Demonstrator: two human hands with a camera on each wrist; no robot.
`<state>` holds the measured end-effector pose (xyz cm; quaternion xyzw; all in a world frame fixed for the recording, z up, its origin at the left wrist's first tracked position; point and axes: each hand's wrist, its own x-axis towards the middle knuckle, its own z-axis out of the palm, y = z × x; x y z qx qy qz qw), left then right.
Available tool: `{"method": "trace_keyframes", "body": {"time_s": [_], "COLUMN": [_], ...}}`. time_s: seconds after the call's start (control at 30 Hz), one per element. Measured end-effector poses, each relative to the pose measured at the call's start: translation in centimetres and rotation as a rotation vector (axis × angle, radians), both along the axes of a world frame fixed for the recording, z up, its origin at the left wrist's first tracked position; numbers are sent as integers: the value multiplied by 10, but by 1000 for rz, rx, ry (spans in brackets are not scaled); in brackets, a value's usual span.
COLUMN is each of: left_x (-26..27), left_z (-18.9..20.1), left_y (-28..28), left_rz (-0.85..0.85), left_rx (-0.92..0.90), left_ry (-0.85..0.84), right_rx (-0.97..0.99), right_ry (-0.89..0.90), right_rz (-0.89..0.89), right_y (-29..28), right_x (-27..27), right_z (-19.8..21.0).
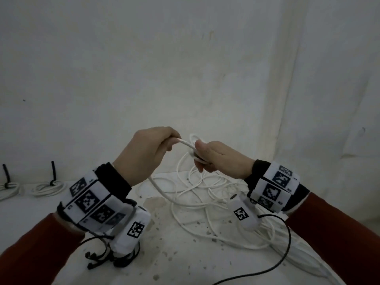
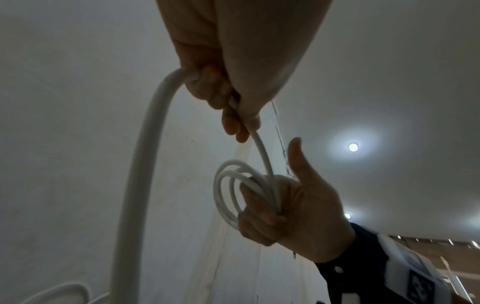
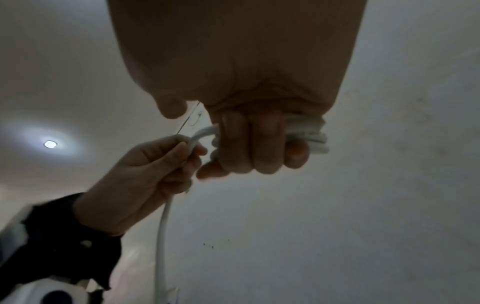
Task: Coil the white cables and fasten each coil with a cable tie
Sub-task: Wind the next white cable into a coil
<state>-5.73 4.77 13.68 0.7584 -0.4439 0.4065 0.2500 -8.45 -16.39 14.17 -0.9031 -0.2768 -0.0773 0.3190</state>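
Over a stained white table (image 1: 174, 254), left hand (image 1: 144, 149) pinches cable (image 1: 186, 144); right hand (image 1: 218, 159) apparently grips its coil (image 2: 233, 191).

Dim, soft, wide-angle-warped; ceiling-lamp glare

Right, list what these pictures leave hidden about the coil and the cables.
- Turn count of the small white cable coil: right hand fingers cover part in both wrist views; the head view is too small.
- Cable ends and plugs: lost in the loose white cable tangle.
- Two tied white coils: far left in the head view, one cut by the edge.
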Motion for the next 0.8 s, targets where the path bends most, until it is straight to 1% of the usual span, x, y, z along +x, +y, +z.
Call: {"method": "trace_keyframes", "body": {"time_s": [0.07,0.17,0.23,0.3,0.37,0.43,0.53,0.63,0.7,0.8], "left_x": [4,9,10,5,-1,-2,-2,-5,-8,-9], "left_z": [-1,-5,-8,-8,-8,-9,-8,-3,1,3], "left_y": [-4,-12,-18,-24,-27,-29,-28,-26,-24,-22], "left_rz": [-19,-50,-109,-229,-340,-419,-506,-540,-518,-435], "left_rx": [-94,-164,-225,-356,-449,-508,-590,-614,-636,-661], "left_ry": [40,106,213,399,570,672,759,790,792,769], "right_rx": [73,390,584,728,887,1005,1065,1121,1110,1053], "right_ry": [101,362,455,457,421,383,297,308,328,401], "right_rz": [50,200,329,377,342,283,244,241,271,348], "right_y": [4,10,14,18,23,28,37,41,39,36], "right_x": [-2,-2,1,1,2,5,9,12,15,17], "right_z": [3,8,10,12,15,16,15,13,10,5]}}
